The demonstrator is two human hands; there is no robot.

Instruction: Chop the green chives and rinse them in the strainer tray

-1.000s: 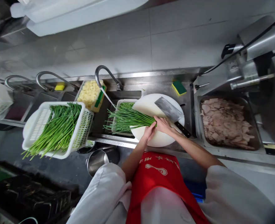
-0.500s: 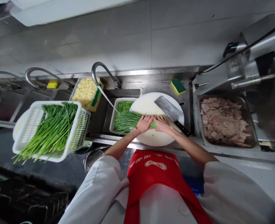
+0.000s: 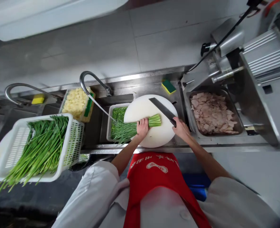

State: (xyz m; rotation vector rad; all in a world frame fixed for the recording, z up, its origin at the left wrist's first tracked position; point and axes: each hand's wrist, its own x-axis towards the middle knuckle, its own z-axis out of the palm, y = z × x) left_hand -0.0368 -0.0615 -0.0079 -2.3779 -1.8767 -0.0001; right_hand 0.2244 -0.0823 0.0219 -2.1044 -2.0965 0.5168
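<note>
My left hand is wrapped over a bundle of green chives lying across the round white cutting board. The pale cut ends point right. Their leafy tops hang left over a white basket in the sink, which holds chopped greens. My right hand is closed round the black handle of a cleaver. Its blade slants up and left over the far part of the board, apart from the chives; I cannot tell whether it touches the board.
Water runs from a curved faucet into the basket. More chives fill a larger white basket on the left. Behind it stands a tub of pale chunks. A sponge, a tray of sliced meat and a metal machine are rightward.
My right hand has left the chives and taken the cleaver by its handle, turning the blade up from flat. My left hand stays on the bundle. The view has shifted right.
</note>
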